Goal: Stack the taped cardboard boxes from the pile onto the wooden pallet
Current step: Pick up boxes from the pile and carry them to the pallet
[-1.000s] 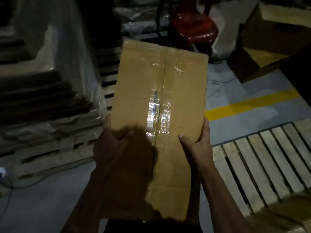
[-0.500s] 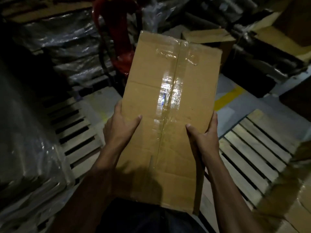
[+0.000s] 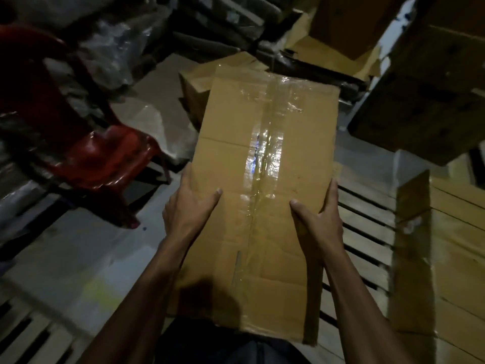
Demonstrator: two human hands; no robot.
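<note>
A red plastic chair [image 3: 86,151] stands on the floor at the left, with plastic-wrapped bundles [image 3: 115,48] heaped behind it in the dark. Straight beyond the carried box sits another cardboard box [image 3: 199,85], partly hidden by it, and more brown cartons [image 3: 430,106] rise in a stack at the upper right. The wooden pallet [image 3: 367,227] lies at the right, its slats showing beside the right forearm; a taped box [image 3: 430,258] already rests on it at the right edge of the view. A second slatted pallet [image 3: 29,337] shows at the lower left corner.

The taped cardboard box [image 3: 262,195] is held up in front of the person's body, above the floor and the pallet's near edge, its glossy tape seam running down the middle. The left hand [image 3: 189,208] grips its left edge, thumb pressed on the top face and fingers wrapped round the side. The right hand [image 3: 320,219] grips the right edge the same way, thumb on top, fingers curled round the side.
</note>
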